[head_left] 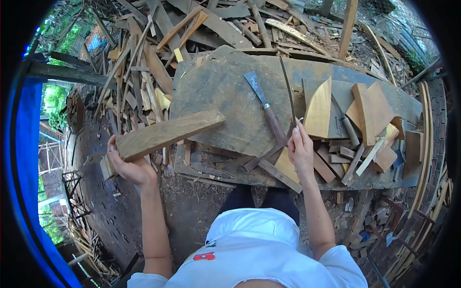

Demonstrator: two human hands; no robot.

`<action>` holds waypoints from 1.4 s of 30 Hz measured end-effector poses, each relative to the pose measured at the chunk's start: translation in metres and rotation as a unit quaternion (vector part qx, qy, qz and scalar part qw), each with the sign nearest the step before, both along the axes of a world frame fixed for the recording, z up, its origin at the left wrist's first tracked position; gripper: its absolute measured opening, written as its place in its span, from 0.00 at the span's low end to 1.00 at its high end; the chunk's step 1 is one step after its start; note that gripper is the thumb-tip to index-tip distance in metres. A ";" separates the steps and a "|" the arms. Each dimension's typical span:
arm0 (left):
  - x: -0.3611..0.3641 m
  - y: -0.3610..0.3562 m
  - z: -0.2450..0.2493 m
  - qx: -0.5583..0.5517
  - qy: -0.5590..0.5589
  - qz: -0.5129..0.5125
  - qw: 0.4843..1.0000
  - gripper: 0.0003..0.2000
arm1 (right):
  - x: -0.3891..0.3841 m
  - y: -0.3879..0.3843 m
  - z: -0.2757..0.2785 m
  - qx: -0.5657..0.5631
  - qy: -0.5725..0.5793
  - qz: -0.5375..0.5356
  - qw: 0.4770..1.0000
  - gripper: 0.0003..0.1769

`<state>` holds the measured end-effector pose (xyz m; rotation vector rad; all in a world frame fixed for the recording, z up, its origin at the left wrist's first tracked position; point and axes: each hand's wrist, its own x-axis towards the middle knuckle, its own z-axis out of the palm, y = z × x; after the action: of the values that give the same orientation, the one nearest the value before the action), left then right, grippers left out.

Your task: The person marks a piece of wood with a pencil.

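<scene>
Two hands | left hand (130,165) clamps plank (168,134) end, beyond slab (216,91) left edge | right hand (301,150) wrapped round thin rod (287,89), chisel (263,103) just beside

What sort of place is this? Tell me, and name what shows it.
Probably an outdoor woodworking yard: scrap wood piled behind a worn slab, a flat-bladed tool lying on it, the left hand gripping a plank, the right hand a thin rod.
</scene>
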<state>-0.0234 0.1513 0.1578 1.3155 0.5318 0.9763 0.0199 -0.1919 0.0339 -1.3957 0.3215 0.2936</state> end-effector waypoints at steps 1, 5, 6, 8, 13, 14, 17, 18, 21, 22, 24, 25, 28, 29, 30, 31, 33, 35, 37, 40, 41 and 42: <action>0.003 -0.003 0.003 -0.012 -0.012 0.009 1.000 0.14 | 0.000 0.002 -0.003 0.000 0.002 0.005 1.000 0.26; 0.016 -0.007 0.013 -0.060 -0.006 0.071 0.996 0.12 | 0.000 0.016 -0.003 0.030 0.011 0.009 0.999 0.26; 0.019 -0.007 0.015 -0.059 -0.011 0.071 0.996 0.12 | -0.001 0.020 0.001 0.013 0.004 0.022 1.000 0.26; 0.027 -0.015 0.021 -0.086 -0.040 0.073 0.993 0.11 | -0.003 0.025 0.007 -0.004 -0.008 0.032 0.999 0.25; 0.042 -0.027 0.012 -0.069 -0.068 0.037 0.995 0.14 | 0.003 0.062 0.020 -0.149 -0.216 0.135 0.955 0.24; 0.041 -0.026 0.003 -0.054 -0.059 -0.028 0.996 0.15 | 0.007 0.071 0.021 -0.153 -0.283 0.162 0.933 0.24; 0.040 -0.031 0.018 -0.068 -0.030 -0.124 0.990 0.18 | 0.030 0.101 0.009 -0.197 -0.226 0.227 0.926 0.25; 0.036 -0.034 0.027 -0.101 -0.011 -0.137 0.985 0.19 | 0.031 0.111 0.007 -0.260 -0.210 0.265 0.904 0.26; 0.027 -0.028 0.028 -0.124 0.018 -0.148 0.981 0.19 | 0.008 0.139 0.057 -0.287 -0.212 0.314 0.880 0.30; 0.022 -0.026 0.023 -0.112 0.039 -0.149 0.982 0.19 | -0.004 0.143 0.061 -0.285 -0.211 0.315 0.880 0.30; 0.022 -0.026 0.015 -0.093 0.049 -0.113 0.988 0.15 | -0.015 0.145 0.066 -0.253 -0.300 0.301 0.869 0.29; 0.022 -0.026 0.009 -0.047 0.041 -0.099 0.993 0.13 | -0.008 0.144 0.063 -0.272 -0.321 0.288 0.860 0.30; 0.016 -0.020 -0.001 -0.030 0.018 -0.076 0.997 0.09 | 0.023 0.150 0.048 -0.330 -0.264 0.296 0.856 0.30; 0.015 -0.015 -0.006 -0.025 0.018 -0.071 0.997 0.09 | 0.024 0.153 0.048 -0.331 -0.267 0.290 0.857 0.30; 0.016 -0.013 -0.005 -0.019 0.019 -0.069 0.997 0.09 | 0.021 0.154 0.053 -0.331 -0.269 0.288 0.857 0.30; 0.016 -0.013 -0.003 -0.017 0.017 -0.072 0.997 0.09 | 0.016 0.154 0.059 -0.335 -0.265 0.307 0.850 0.30; 0.014 -0.019 -0.003 -0.004 0.021 -0.077 0.997 0.08 | -0.001 0.153 0.063 -0.336 -0.287 0.322 0.837 0.30; 0.014 -0.029 0.001 -0.003 0.016 -0.088 0.996 0.07 | 0.002 0.145 0.064 -0.331 -0.267 0.319 0.847 0.30; 0.016 -0.034 0.003 0.028 0.016 -0.105 0.994 0.05 | 0.018 0.141 0.052 -0.327 -0.219 0.300 0.869 0.30; 0.019 -0.040 0.004 0.074 0.022 -0.095 0.992 0.05 | 0.033 0.144 0.036 -0.316 -0.230 0.262 0.882 0.29; 0.018 -0.041 0.006 0.110 0.041 -0.099 0.988 0.05 | 0.029 0.144 0.034 -0.327 -0.225 0.270 0.877 0.29; 0.019 -0.041 0.005 0.109 0.038 -0.102 0.988 0.05 | 0.020 0.141 0.046 -0.329 -0.225 0.267 0.877 0.29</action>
<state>-0.0048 0.1102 0.1632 1.5756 0.3458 0.8326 0.0400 -0.0505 0.0795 -2.1694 -0.4081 0.3088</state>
